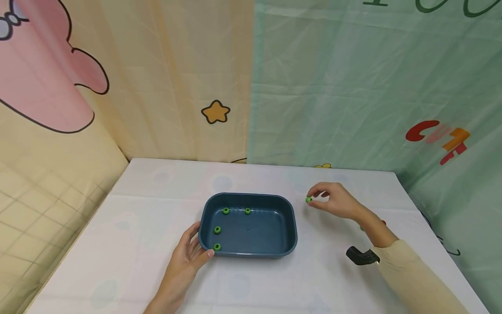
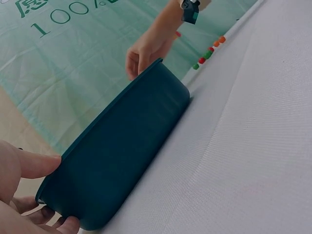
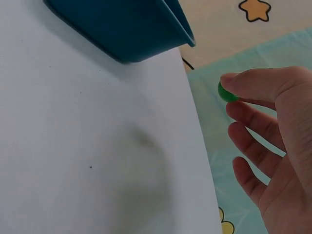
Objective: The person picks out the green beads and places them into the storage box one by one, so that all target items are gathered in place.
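Blue tray [image 1: 255,235] with four green beads [image 1: 225,211]; one held bead [image 1: 308,199] outside

Risks: the held bead, small and round, could slip and roll off if squeezed off-centre. A tug from the left hand [image 1: 186,257] could shift the tray and set its loose contents rolling.

Container: blue tray, on the counter [image 1: 129,261]. Contents: one bead near the tray's far-left corner, one midway along its far side, two along its left side.

Right hand [image 1: 335,201]: right of the tray, clear of it; grip pinching the held bead between thumb and forefinger.

Left hand: grip clasping the tray's near-left corner, thumb at rim.

Also: mixed bead row [image 2: 208,54], right of the tray.
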{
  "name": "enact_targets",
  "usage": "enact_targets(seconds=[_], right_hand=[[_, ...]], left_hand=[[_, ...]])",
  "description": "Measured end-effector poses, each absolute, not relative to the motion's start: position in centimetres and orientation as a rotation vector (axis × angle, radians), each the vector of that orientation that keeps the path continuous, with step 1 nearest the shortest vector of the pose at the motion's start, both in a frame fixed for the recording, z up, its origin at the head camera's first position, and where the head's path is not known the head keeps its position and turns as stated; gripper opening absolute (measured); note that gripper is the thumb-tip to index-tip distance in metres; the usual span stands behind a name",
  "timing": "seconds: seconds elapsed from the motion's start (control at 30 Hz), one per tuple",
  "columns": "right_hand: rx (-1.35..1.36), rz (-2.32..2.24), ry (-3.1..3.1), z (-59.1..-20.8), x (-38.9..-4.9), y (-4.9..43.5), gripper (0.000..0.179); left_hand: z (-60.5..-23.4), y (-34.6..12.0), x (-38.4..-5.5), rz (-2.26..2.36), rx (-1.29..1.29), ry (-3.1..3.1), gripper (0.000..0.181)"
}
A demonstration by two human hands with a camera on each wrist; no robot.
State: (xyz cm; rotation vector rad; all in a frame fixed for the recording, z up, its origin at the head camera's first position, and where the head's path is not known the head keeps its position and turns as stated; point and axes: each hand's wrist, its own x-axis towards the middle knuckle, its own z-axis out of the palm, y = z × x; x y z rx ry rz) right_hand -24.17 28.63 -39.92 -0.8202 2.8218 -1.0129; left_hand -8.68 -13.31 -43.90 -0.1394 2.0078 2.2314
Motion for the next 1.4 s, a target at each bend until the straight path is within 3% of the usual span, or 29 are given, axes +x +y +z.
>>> enact_targets(seconds=[1.4], right_hand=[[-1.179, -0.941, 2.562, -37.5, -27.6, 16.2, 0.011]], left_hand=[[-43.9, -13.4, -8.7, 2.227, -0.136, 1.994, 0.084]])
